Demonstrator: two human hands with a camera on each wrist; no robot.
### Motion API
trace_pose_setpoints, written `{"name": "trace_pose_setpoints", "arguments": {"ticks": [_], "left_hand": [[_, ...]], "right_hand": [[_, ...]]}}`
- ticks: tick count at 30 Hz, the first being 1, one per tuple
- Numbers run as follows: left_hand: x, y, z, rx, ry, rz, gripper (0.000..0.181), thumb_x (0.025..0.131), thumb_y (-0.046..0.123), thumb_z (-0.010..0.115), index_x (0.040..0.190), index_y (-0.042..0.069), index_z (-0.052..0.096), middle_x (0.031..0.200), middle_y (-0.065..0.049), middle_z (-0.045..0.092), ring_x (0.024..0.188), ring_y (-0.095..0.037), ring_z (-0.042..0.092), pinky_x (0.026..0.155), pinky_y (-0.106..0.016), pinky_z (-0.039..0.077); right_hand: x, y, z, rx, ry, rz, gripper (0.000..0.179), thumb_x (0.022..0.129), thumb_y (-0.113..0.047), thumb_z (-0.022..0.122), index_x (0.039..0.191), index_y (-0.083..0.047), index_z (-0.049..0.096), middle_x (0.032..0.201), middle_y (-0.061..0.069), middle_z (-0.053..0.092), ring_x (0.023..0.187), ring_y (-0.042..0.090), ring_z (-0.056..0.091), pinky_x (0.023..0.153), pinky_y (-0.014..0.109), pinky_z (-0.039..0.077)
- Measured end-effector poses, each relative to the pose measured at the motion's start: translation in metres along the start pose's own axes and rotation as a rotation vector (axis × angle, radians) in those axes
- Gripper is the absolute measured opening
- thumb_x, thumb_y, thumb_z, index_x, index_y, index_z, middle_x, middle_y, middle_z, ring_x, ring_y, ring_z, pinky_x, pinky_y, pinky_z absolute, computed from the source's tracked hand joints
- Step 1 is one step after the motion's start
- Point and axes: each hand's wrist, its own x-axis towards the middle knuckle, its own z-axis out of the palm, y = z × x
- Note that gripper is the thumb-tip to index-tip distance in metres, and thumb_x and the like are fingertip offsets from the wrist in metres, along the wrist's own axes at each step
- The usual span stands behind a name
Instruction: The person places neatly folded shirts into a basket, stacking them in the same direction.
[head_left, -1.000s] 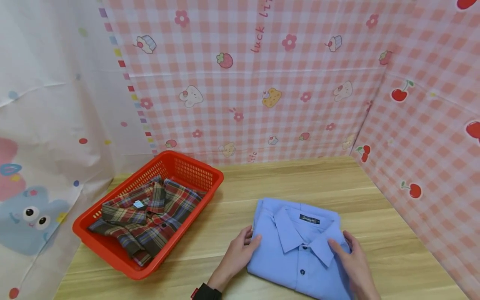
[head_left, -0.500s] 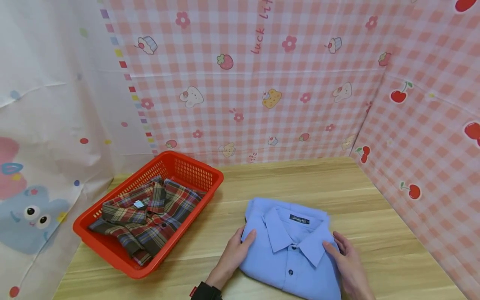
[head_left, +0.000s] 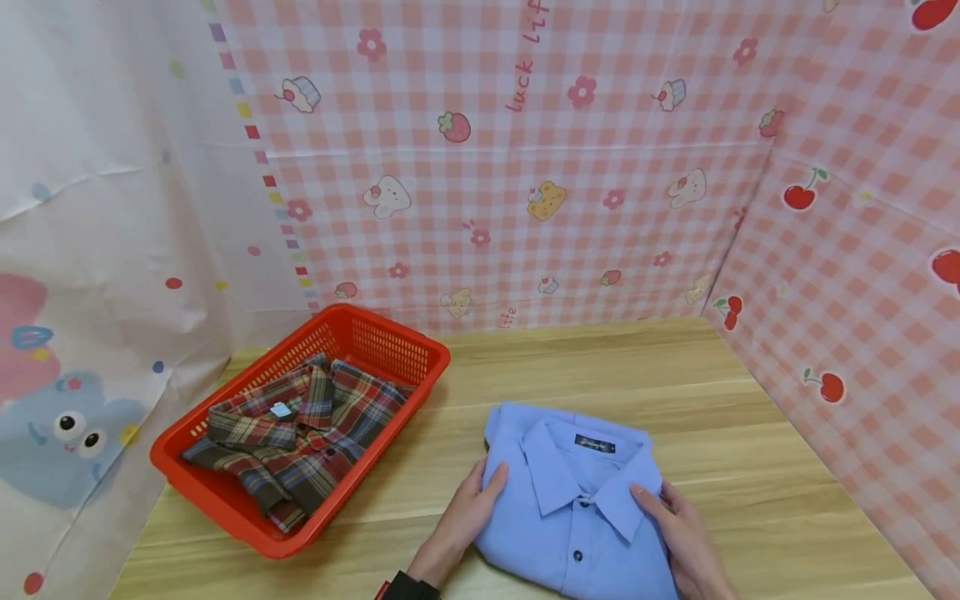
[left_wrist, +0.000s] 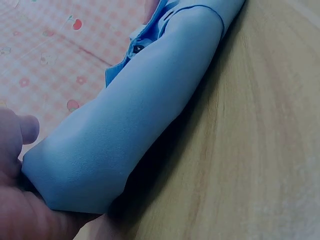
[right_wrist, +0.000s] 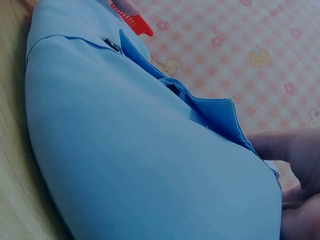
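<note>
A folded light-blue button-up shirt [head_left: 551, 533], collar at the far end with a dark label inside, is held level between both hands at the table's near side. My left hand [head_left: 468, 504] grips its left edge, thumb on top and fingers underneath. At the right edge my right hand [head_left: 684, 533] holds it the same way, thumb beside the collar point. In the left wrist view, a dark shadow lies under the shirt's near edge; whether it is fully off the table I cannot tell. The fingers beneath the shirt are mostly hidden.
A red plastic basket [head_left: 390, 343] with slotted walls stands on the left of the wooden table [head_left: 570, 362]. Inside it lies a folded plaid shirt [head_left: 337, 433]. Pink checked cloth [head_left: 480, 183] closes off the back and right; white printed cloth [head_left: 97, 233] hangs at the left.
The blue shirt has shifted left, with both hands moving along with it. The right hand has moved in closer and now grips the edge. The basket and plaid shirt stay put.
</note>
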Motion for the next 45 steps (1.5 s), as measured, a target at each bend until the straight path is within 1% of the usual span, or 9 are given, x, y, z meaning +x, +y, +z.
{"name": "trace_pose_setpoints", "arguments": {"ticks": [5,8,13,17,20,24,27,36,45], "left_hand": [[-0.003,0.001,-0.001,-0.004,0.001,-0.004,0.07,0.101,0.051,0.047,0.151,0.004,0.035,0.15,-0.021,0.041,0.141,-0.039,0.031,0.112,-0.06,0.026],[-0.004,0.001,-0.002,-0.021,0.0,0.007,0.07,0.101,0.049,0.048,0.151,0.003,0.034,0.151,-0.021,0.039,0.142,-0.04,0.03,0.112,-0.06,0.024],[-0.005,0.003,-0.001,-0.047,0.007,0.001,0.072,0.1,0.049,0.049,0.152,0.002,0.03,0.153,-0.022,0.034,0.143,-0.041,0.025,0.114,-0.06,0.021],[-0.006,0.005,-0.001,-0.053,0.015,-0.004,0.073,0.099,0.049,0.051,0.152,0.003,0.031,0.154,-0.021,0.033,0.143,-0.04,0.026,0.113,-0.06,0.022],[-0.006,0.007,-0.002,-0.061,0.013,0.002,0.072,0.099,0.049,0.052,0.153,0.004,0.031,0.155,-0.02,0.032,0.143,-0.04,0.026,0.113,-0.061,0.023],[-0.007,0.011,-0.003,-0.076,0.016,0.018,0.071,0.099,0.046,0.053,0.153,0.005,0.03,0.156,-0.019,0.032,0.144,-0.038,0.026,0.113,-0.06,0.023],[-0.008,0.013,-0.005,-0.076,0.021,0.032,0.071,0.099,0.045,0.054,0.153,0.006,0.03,0.155,-0.019,0.032,0.143,-0.038,0.027,0.113,-0.06,0.023],[-0.01,0.018,-0.012,-0.109,-0.004,0.09,0.071,0.1,0.043,0.054,0.155,0.009,0.026,0.153,-0.019,0.037,0.14,-0.034,0.034,0.113,-0.055,0.028],[-0.012,0.023,-0.017,-0.116,0.021,0.13,0.07,0.099,0.041,0.056,0.156,0.013,0.027,0.157,-0.017,0.031,0.143,-0.034,0.03,0.114,-0.055,0.026]], "right_hand": [[0.0,0.001,0.002,0.011,-0.02,0.009,0.095,0.091,-0.048,0.066,0.156,0.0,0.016,0.152,0.029,0.032,0.128,0.027,0.044,0.111,0.053,0.032],[-0.001,0.001,0.003,0.017,-0.022,-0.013,0.084,0.095,-0.042,0.061,0.155,-0.001,0.018,0.151,0.028,0.035,0.123,0.024,0.048,0.108,0.047,0.035],[-0.003,0.001,0.004,0.035,-0.026,-0.029,0.083,0.095,-0.041,0.061,0.156,-0.005,0.018,0.149,0.024,0.039,0.117,0.015,0.053,0.102,0.037,0.039],[-0.004,-0.001,0.003,0.055,-0.026,-0.046,0.084,0.096,-0.039,0.061,0.157,-0.006,0.014,0.152,0.021,0.037,0.113,0.006,0.054,0.098,0.028,0.043],[-0.005,-0.004,0.004,0.054,-0.015,-0.051,0.086,0.096,-0.039,0.061,0.158,-0.006,0.01,0.154,0.022,0.033,0.119,0.009,0.05,0.103,0.031,0.039],[-0.006,-0.01,0.007,0.066,-0.001,-0.045,0.089,0.095,-0.039,0.063,0.158,-0.007,0.008,0.156,0.023,0.029,0.135,0.025,0.037,0.113,0.045,0.03],[-0.006,-0.013,0.009,0.086,-0.001,-0.049,0.09,0.096,-0.037,0.063,0.158,-0.006,0.007,0.156,0.025,0.026,0.139,0.032,0.03,0.115,0.05,0.025],[-0.008,-0.021,0.013,0.105,-0.008,-0.069,0.091,0.096,-0.037,0.063,0.158,-0.004,0.004,0.158,0.024,0.022,0.142,0.035,0.026,0.117,0.054,0.02],[-0.01,-0.032,0.018,0.112,-0.031,-0.08,0.096,0.093,-0.042,0.066,0.158,-0.007,0.003,0.159,0.022,0.021,0.144,0.035,0.024,0.118,0.053,0.018]]}}
